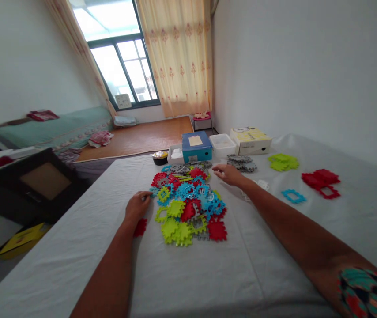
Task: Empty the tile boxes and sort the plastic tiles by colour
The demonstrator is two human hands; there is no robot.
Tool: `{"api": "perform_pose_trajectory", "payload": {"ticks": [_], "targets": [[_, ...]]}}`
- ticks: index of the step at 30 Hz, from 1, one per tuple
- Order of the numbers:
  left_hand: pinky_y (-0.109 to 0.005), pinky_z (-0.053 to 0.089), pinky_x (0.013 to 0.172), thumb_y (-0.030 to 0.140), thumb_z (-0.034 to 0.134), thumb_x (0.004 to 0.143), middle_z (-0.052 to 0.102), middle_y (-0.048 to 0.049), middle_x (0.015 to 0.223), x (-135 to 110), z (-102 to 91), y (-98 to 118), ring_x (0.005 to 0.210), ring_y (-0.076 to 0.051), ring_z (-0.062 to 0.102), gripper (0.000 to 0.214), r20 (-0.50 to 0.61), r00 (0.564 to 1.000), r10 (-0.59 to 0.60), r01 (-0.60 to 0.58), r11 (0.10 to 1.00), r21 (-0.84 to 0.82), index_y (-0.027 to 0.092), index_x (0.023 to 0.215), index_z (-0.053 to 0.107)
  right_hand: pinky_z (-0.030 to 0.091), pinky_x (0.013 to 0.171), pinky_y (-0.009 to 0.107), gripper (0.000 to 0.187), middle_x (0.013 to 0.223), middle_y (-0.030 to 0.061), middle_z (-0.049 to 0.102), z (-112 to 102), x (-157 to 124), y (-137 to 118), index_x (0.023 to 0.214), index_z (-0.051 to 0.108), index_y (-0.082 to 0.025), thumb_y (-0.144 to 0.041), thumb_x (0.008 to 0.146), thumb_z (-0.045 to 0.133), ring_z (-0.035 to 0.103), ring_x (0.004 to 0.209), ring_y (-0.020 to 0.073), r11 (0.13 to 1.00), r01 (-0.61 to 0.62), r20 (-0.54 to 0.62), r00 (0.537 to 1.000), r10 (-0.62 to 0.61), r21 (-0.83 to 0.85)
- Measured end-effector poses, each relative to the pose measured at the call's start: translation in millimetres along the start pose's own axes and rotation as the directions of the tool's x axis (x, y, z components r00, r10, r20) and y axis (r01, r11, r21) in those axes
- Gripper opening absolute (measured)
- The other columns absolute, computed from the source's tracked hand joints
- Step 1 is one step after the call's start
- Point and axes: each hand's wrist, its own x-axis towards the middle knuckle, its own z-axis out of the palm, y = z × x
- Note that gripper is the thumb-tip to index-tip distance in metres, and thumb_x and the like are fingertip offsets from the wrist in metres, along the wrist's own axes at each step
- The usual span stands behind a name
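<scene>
A loose heap of notched plastic building tiles (188,194), in red, blue, lime green and grey, lies on the white-covered table. My left hand (137,206) rests at the heap's left edge with its fingers curled together, touching or nearly touching a blue tile there. What its fingers hold, if anything, is hidden. A red tile (141,227) lies partly behind my left forearm. At the heap's far right edge, my right hand (228,174) has loosely bent fingers slightly apart, and no tile shows in them. Beyond it sits a pile of grey tiles (243,163).
To the right lie lime-green tiles (283,162), red tiles (321,177), a blue frame tile (293,190) and white pieces (262,184), partly behind my right forearm. A blue box (197,148), a clear plastic tub (222,145), a yellow-white box (250,141) and a round tin (160,158) line the far edge.
</scene>
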Motion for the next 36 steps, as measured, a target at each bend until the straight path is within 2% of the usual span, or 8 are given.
{"api": "perform_pose_trajectory", "payload": {"ticks": [3,7,11,16,25,28,33,36], "targets": [[-0.029,0.048,0.093,0.025,0.048,0.085,0.071,-0.005,0.112,-0.9,-0.9,0.6,0.101,-0.02,0.066,0.031,-0.01,1.0,0.006,-0.006,1.0,-0.006,0.022,0.102,0.073,0.044,0.082,0.028,0.03,0.109,0.0076,0.072,14.2,-0.3,-23.7,0.111,0.068,-0.021,-0.035,0.094,0.048,0.065,0.095,0.0203,0.999,0.035,0.039,0.999,-0.035,-0.009],[-0.03,0.049,0.092,0.026,0.048,0.084,0.071,-0.0046,0.112,-0.8,-0.1,0.3,0.102,-0.02,0.066,0.031,-0.006,1.0,0.002,-0.002,1.0,-0.002,0.023,0.102,0.073,0.04,0.066,0.025,0.043,0.081,0.0075,0.072,10.7,-5.6,-32.6,0.085,0.072,-0.018,-0.049,0.094,0.044,0.063,0.075,0.0184,0.999,-0.053,0.139,0.989,0.051,0.01],[-0.03,0.048,0.092,0.027,0.047,0.085,0.07,-0.0048,0.113,0.2,1.4,-0.4,0.102,-0.02,0.065,0.032,0.005,1.0,-0.002,0.002,1.0,-0.001,0.023,0.104,0.073,0.039,0.06,0.024,0.046,0.07,0.0037,0.069,1.1,-10.7,-38.0,0.082,0.072,-0.016,-0.058,0.084,0.055,0.058,0.065,0.0155,0.963,0.037,0.256,0.961,-0.108,0.267],[-0.029,0.048,0.093,0.027,0.047,0.085,0.07,-0.0046,0.112,-0.6,0.4,1.2,0.101,-0.02,0.065,0.032,0.002,1.0,0.01,-0.01,1.0,0.003,0.023,0.103,0.073,0.04,0.055,0.024,0.043,0.067,0.0018,0.068,0.3,-9.7,-50.0,0.09,0.073,-0.017,-0.056,0.079,0.059,0.059,0.064,0.016,0.848,0.014,0.135,0.986,-0.101,0.53],[-0.03,0.048,0.092,0.026,0.047,0.084,0.07,-0.0053,0.113,-1.1,-0.4,1.9,0.102,-0.02,0.065,0.032,0.005,1.0,0.011,-0.011,1.0,-0.017,0.023,0.103,0.073,0.052,0.061,0.029,0.036,0.066,0.0028,0.069,0.9,-1.3,-17.8,0.093,0.069,-0.019,-0.049,0.074,0.066,0.064,0.064,0.0179,0.811,-0.073,-0.058,0.99,0.13,0.58],[-0.029,0.048,0.093,0.026,0.046,0.085,0.07,-0.0054,0.112,-0.9,0.3,0.9,0.102,-0.02,0.065,0.032,0.006,1.0,0.015,-0.015,1.0,-0.02,0.022,0.103,0.073,0.054,0.06,0.031,0.04,0.069,0.0061,0.07,-8.5,2.2,17.2,0.091,0.066,-0.017,-0.052,0.072,0.065,0.065,0.062,0.0188,0.767,-0.195,-0.2,0.9,0.388,0.611],[-0.028,0.048,0.092,0.026,0.047,0.085,0.07,-0.0046,0.112,-0.3,0.5,-0.1,0.101,-0.019,0.066,0.032,0.004,1.0,0.015,-0.015,1.0,-0.005,0.023,0.103,0.073,0.055,0.063,0.035,0.035,0.082,0.0133,0.072,-25.3,-5.5,79.6,0.089,0.064,-0.014,-0.046,0.075,0.061,0.068,0.066,0.0219,0.765,-0.369,-0.485,0.609,0.628,0.527],[-0.029,0.048,0.093,0.026,0.047,0.085,0.07,-0.0046,0.112,-0.6,-0.2,0.6,0.102,-0.02,0.065,0.032,0.004,1.0,0.018,-0.018,1.0,0.009,0.023,0.103,0.073,0.055,0.06,0.035,0.036,0.088,0.0165,0.072,-31.4,-18.4,96.2,0.094,0.063,-0.012,-0.045,0.079,0.056,0.068,0.067,0.0231,0.76,-0.427,-0.512,0.564,0.647,0.49]]}}
